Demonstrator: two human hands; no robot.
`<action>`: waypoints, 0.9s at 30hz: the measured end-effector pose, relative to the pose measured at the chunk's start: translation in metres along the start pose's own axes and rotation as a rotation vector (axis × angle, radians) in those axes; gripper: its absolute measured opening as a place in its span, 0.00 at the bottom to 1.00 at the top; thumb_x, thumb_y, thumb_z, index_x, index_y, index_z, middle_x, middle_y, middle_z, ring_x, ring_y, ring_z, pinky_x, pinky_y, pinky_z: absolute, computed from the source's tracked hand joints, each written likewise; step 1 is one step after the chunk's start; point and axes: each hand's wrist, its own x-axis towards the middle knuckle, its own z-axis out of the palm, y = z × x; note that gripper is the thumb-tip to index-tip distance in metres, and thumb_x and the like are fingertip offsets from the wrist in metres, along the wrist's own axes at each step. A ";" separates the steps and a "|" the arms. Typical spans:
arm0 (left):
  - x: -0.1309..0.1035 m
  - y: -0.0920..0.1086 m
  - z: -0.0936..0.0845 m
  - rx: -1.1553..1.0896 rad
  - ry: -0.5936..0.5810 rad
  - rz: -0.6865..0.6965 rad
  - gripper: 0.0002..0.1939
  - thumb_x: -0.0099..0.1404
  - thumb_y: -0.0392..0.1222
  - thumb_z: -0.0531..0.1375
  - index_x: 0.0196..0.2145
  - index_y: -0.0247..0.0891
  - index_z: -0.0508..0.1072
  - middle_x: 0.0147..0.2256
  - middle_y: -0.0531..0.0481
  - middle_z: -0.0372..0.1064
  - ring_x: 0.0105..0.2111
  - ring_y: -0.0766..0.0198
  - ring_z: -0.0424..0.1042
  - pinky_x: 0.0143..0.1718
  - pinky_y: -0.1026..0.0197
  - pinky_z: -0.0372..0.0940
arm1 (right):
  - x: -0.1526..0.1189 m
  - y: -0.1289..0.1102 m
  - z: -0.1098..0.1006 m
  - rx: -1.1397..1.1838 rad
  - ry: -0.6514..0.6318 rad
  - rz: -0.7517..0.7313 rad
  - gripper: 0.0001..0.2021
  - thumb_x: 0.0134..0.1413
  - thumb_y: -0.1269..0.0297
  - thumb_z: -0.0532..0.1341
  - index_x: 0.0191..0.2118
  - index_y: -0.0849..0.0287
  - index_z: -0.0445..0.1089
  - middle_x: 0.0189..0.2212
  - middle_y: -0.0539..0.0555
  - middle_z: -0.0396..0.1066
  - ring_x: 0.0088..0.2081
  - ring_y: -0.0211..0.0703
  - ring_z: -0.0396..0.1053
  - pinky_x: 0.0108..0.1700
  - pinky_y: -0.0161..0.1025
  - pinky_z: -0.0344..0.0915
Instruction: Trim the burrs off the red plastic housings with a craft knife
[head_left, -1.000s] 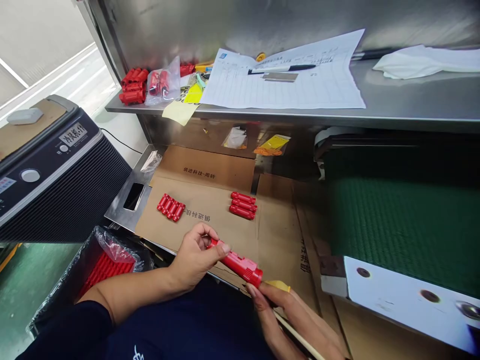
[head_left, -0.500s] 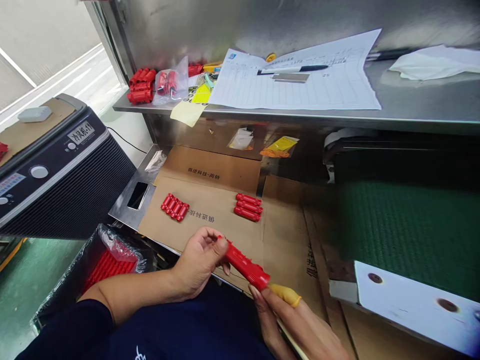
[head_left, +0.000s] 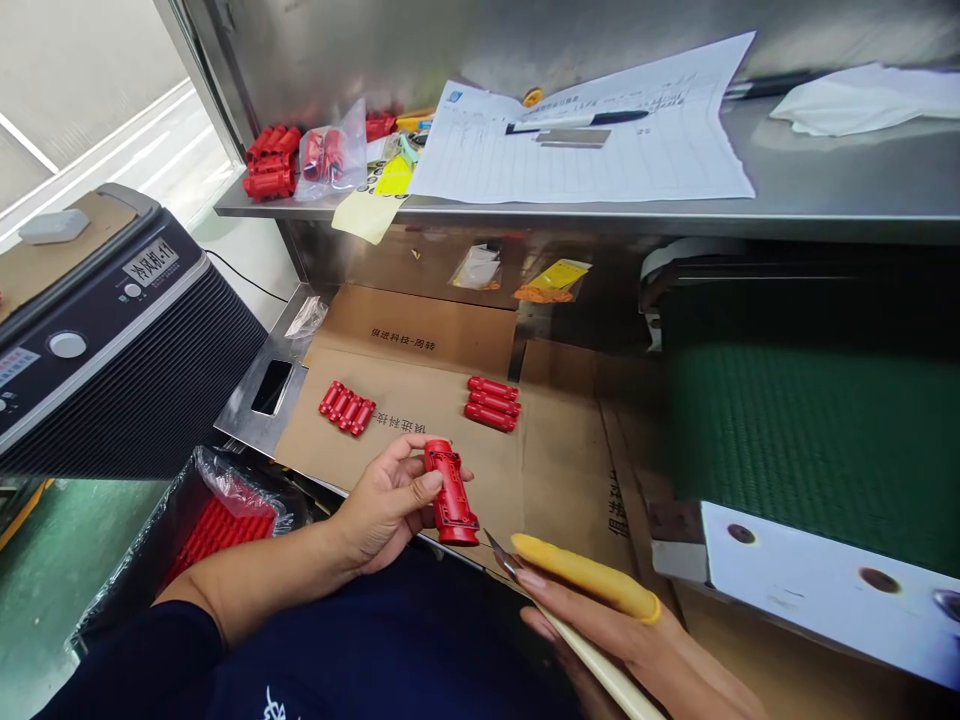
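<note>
Currently, the left hand [head_left: 390, 505] is closed around a red plastic cylindrical part with raised detail along its side [head_left: 451, 500], the thumb pressed on its face and the fingers curled behind. The part is held up over the bench's near edge, tilted, one end pointing towards the far side and the other towards the person. The right hand [head_left: 622, 630], a yellow sleeve [head_left: 585, 575] covering one finger, is clamped on a slim knife with a cream-coloured handle [head_left: 592, 660]. Its dark pointed blade sits just beside the part's near end, apparently without touching it. The two hands are apart from each other.

Beyond them, a flat brown cardboard sheet [head_left: 420, 380] covers much of the metal bench [head_left: 244, 412]. Four short red plastic cylinders [head_left: 347, 408] lie side by side towards the sheet's left edge, and three similar red cylinders [head_left: 492, 403] lie in a row by its right edge. A black-screened phone [head_left: 272, 388] rests on bare metal near the bench's left edge. Below the bench's near left corner, a black bin lined with clear plastic [head_left: 105, 590] holds many red pieces [head_left: 221, 540]. On the raised steel shelf [head_left: 810, 190], a white printed sheet of paper [head_left: 585, 175] reaches the front edge, with a black-and-white pen [head_left: 577, 122] across it.
</note>
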 end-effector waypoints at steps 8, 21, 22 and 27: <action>0.001 -0.005 0.002 0.004 0.045 0.047 0.31 0.53 0.50 0.76 0.47 0.40 0.65 0.43 0.46 0.73 0.40 0.56 0.78 0.34 0.61 0.73 | -0.002 0.006 0.005 0.049 -0.083 -0.082 0.20 0.60 0.76 0.65 0.57 0.62 0.71 0.48 0.58 0.77 0.49 0.38 0.77 0.54 0.28 0.74; 0.002 -0.006 0.003 0.011 0.042 0.059 0.31 0.54 0.50 0.76 0.47 0.39 0.65 0.43 0.45 0.75 0.40 0.57 0.79 0.32 0.63 0.72 | -0.004 0.006 0.011 0.067 -0.068 -0.026 0.20 0.59 0.76 0.64 0.56 0.59 0.70 0.49 0.56 0.78 0.48 0.37 0.79 0.55 0.27 0.73; 0.002 -0.006 0.003 0.006 0.040 0.054 0.31 0.54 0.50 0.76 0.47 0.39 0.65 0.42 0.45 0.75 0.40 0.57 0.79 0.33 0.63 0.73 | -0.004 0.005 0.011 0.063 -0.073 -0.025 0.20 0.58 0.76 0.64 0.56 0.59 0.70 0.48 0.56 0.78 0.48 0.37 0.79 0.55 0.27 0.73; 0.002 -0.004 0.002 -0.021 0.023 0.022 0.31 0.54 0.49 0.76 0.47 0.39 0.65 0.42 0.45 0.76 0.35 0.62 0.78 0.34 0.62 0.74 | -0.006 0.003 0.008 0.021 -0.084 -0.008 0.17 0.60 0.74 0.63 0.55 0.59 0.70 0.47 0.55 0.79 0.46 0.37 0.79 0.56 0.27 0.72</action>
